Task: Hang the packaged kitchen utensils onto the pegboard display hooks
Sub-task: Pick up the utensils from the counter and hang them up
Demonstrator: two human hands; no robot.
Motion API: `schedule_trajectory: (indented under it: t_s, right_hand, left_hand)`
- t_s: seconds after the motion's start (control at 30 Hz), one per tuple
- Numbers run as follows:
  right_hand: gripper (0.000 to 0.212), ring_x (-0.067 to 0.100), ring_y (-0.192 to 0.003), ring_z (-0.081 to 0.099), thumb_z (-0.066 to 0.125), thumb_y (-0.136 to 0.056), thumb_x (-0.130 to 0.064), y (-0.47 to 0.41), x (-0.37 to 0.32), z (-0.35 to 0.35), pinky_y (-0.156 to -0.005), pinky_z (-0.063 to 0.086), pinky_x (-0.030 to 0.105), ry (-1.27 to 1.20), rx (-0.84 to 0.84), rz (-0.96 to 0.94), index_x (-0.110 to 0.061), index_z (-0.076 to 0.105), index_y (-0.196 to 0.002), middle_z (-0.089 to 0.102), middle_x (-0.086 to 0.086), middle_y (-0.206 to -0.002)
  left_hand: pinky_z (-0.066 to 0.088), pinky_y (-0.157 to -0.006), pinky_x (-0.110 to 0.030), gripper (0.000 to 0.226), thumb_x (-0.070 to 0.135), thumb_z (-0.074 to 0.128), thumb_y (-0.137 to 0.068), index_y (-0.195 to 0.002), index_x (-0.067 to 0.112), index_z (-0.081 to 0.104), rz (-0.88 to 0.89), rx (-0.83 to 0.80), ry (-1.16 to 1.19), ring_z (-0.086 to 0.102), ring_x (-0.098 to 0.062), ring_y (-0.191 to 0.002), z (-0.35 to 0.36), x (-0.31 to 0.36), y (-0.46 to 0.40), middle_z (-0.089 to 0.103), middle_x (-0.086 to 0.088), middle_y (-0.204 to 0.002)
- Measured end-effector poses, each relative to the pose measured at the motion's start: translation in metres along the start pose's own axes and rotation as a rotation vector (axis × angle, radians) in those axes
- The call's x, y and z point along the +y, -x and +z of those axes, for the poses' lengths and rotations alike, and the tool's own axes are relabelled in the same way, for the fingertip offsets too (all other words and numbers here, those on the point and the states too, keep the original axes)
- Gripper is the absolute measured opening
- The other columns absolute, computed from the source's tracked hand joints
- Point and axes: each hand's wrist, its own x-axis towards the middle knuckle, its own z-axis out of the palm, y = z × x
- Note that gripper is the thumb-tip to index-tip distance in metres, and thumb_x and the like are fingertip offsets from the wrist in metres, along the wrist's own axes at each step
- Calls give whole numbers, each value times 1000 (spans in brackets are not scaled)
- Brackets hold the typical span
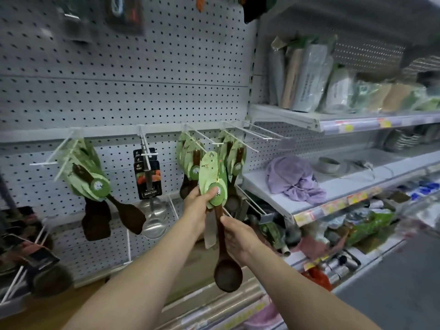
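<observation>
Many green-card spoons (190, 158) hang on hooks (202, 135) already; left hand (197, 206) pinches the card, right hand (235, 236) grips the handle of one wooden spoon (220, 225) (not hung yet).

Soft, even light is falling from above, leaving the pegboard (123, 86) a flat pale grey with only faint shadows under the hanging items. The wide-angle lens is bending the shelves (333, 120) and pulling straight lines into curves toward the edges. Blur is smearing the upper corners and the far right, where the packets (357, 91) are losing their outlines. The centre is staying sharper, and a dull glare is sitting on the metal ladle (153, 217).
</observation>
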Motion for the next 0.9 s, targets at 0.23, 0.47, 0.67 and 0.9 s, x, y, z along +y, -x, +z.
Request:
schedule_trajectory:
  t_s: [0.23,0.47,0.67,0.9]
  right_hand:
    - [37,37,-121,62,76,-86,-21,-42,8,-9,-111,43,49,-36,-79,-18,-8,72,-120,70,19,-121]
    - [31,22,-99,72,73,-91,-19,-54,4,3,-94,54,36,-46,-94,0,-9,71,-121,76,10,-106]
    - [23,18,-89,73,67,-95,-18,-75,-17,15,-70,55,24,16,-93,43,-7,70,-116,76,10,-103]
    - [27,15,-102,69,58,-101,-31,-103,-39,26,-79,51,26,92,-173,143,-13,67,-119,77,3,-105]
  left_hand:
    - [56,-73,-37,28,16,78,-84,-109,21,69,56,-1,-74,72,-33,-101,-9,-13,-23,77,-7,-104]
    - [56,-94,-46,27,15,78,-84,-109,20,70,56,76,-74,72,-25,-96,-13,-13,-43,77,-3,-99]
    - [58,-63,-27,24,7,75,-85,-108,13,69,72,189,-53,73,-22,-87,-10,-2,-67,77,-7,-97]
    - [58,-79,-33,25,7,76,-85,-109,13,70,87,291,-71,73,-25,-95,-9,2,-96,77,-6,-99]
